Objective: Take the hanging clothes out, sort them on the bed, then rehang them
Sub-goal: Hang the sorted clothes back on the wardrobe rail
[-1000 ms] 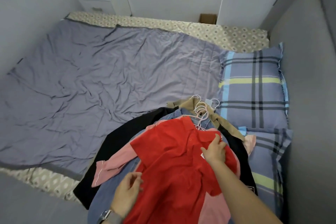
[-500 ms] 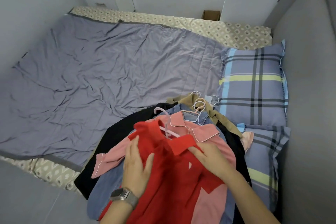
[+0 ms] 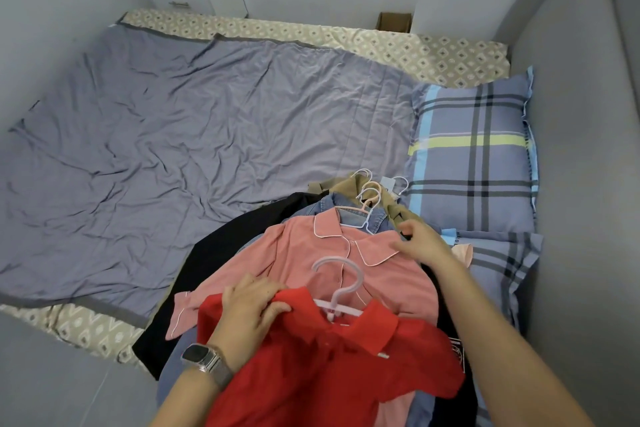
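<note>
gripping the red shirt at its shoulder, the left hand drew it off the pile on the bed, likely to sort it, while the right hand, fingers loosely spread, pressed the pink shirt to steady the stack.

Red shirt lower; pink shirt uncovered
</note>
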The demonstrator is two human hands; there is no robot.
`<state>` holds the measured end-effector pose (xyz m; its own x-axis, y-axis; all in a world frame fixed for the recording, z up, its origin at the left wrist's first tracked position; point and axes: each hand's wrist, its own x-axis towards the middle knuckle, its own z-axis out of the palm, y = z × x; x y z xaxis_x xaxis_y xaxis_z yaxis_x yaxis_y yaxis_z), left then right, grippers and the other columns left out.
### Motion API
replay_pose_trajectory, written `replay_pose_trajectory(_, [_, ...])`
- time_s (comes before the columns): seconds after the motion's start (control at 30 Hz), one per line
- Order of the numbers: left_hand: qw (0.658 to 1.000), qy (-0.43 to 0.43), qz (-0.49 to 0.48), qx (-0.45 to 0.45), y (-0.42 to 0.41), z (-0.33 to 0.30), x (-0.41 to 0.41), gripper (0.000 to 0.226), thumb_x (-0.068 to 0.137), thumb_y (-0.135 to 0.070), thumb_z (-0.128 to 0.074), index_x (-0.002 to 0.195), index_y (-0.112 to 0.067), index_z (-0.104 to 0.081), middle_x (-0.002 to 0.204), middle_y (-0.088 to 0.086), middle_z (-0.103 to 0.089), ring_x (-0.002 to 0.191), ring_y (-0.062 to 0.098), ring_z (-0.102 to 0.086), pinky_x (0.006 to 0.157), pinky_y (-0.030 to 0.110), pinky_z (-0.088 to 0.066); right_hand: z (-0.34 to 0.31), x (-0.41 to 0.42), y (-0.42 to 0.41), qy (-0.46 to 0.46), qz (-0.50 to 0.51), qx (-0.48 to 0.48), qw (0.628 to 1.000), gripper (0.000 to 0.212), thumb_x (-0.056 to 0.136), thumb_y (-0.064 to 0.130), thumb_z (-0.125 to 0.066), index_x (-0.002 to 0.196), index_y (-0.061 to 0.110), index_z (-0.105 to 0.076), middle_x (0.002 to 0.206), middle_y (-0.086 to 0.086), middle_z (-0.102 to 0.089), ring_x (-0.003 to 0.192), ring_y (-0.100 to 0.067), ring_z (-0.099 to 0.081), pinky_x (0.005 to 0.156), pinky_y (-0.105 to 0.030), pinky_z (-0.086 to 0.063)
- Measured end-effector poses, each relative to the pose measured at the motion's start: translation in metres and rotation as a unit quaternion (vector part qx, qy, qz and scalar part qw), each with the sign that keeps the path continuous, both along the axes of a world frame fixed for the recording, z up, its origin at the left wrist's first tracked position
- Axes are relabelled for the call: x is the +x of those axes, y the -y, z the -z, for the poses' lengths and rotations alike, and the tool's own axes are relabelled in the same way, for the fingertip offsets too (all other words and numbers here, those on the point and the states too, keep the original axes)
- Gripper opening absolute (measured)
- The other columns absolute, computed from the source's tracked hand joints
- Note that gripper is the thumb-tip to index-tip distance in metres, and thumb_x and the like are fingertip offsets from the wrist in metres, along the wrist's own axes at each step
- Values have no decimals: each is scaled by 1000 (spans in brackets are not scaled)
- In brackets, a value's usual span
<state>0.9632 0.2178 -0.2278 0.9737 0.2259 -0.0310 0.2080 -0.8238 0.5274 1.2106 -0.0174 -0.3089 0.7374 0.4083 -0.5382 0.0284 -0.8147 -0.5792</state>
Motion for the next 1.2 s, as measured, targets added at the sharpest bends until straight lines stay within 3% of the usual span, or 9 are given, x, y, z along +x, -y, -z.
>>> replay_pose_trajectory(0.13, [1000, -10, -2, 1, -2, 4, -7, 45, 84, -74, -23, 97, -41, -51, 83, -39, -52, 78, -6, -35, 75, 33, -33, 60, -14, -30, -53, -80, -164, 982, 54, 91, 26, -53, 139, 4, -41, 146, -15, -39, 132, -29, -40, 105, -31, -35])
replay_pose_trajectory(0.27, [998, -53, -32, -7, -12, 3, -13, 64, 76, -83, -14, 96, -39, -55, 84, -20, -61, 83, -3, -39, 81, 33, -31, 86, -27, -37, -78, -50, -237, 967, 72, 91, 19, -53, 147, 0, -10, 151, -21, -6, 134, -34, -35, 107, -40, -38])
replay_pose_trajectory(0.5, [994, -94, -51, 1, -24, 2, -24, 82, 71, -85, -7, 88, -29, -63, 85, -14, -60, 84, 6, -44, 83, 40, -34, 91, -36, -21, 89, 30, -313, 945, 51, 89, 35, -55, 134, 17, -37, 133, -9, -41, 122, -28, -41, 98, -42, -35])
replay_pose_trajectory(0.6, [993, -100, -59, -2, -25, 2, -30, 76, 71, -85, -10, 90, -31, -60, 85, -17, -58, 86, 2, -41, 84, 37, -30, 87, -22, -22, 20, 61, -230, 971, 53, 84, 35, -62, 124, 5, -44, 127, -19, -51, 118, -36, -49, 95, -41, -41])
replay_pose_trajectory(0.8, [995, -89, -45, -19, -13, 4, -40, 68, 67, -87, 0, 106, -44, -35, 74, -30, -40, 85, -5, -29, 81, 14, -19, 77, -32, -27, -88, 84, -117, 986, 93, 64, 57, -72, 131, -2, -45, 128, -19, -56, 118, -34, -54, 94, -36, -46])
replay_pose_trajectory(0.9, [995, -79, -55, -30, -16, 6, -49, 73, 67, -87, -2, 107, -43, -43, 77, -30, -42, 86, -7, -29, 83, 15, -19, 50, -49, -44, -30, 65, -67, 995, 50, 81, 65, -53, 76, 17, -64, 81, -8, -66, 84, -29, -62, 69, -35, -44])
replay_pose_trajectory(1.0, [995, -68, -63, -39, -26, 6, -61, 78, 67, -88, -8, 97, -38, -60, 82, -27, -42, 88, -6, -31, 82, 19, -24, -4, -81, -62, 31, 17, 8, 999, 57, 83, 63, -52, 52, 20, -30, 48, 4, -34, 51, -15, -37, 51, -33, -27])
replay_pose_trajectory(1.1, [994, -11, -89, -55, -39, -3, -79, 45, 77, -66, -39, 91, -32, -64, 112, -28, -38, 106, -4, -34, 88, 33, -33, -57, -121, -66, -5, -73, 91, 993, 55, 85, 52, -60, 53, 20, -29, 48, 4, -28, 47, -9, -27, 49, -29, -22])
replay_pose_trajectory(1.2, [995, 52, -85, 4, -53, -24, -110, 24, 80, -54, -49, 88, -35, -62, 146, -8, -31, 134, 13, -24, 96, 41, -30, -115, -171, -73, -136, -97, 174, 971, 60, 79, 57, -63, 50, 14, -34, 42, 0, -31, 39, -13, -30, 41, -25, -18])
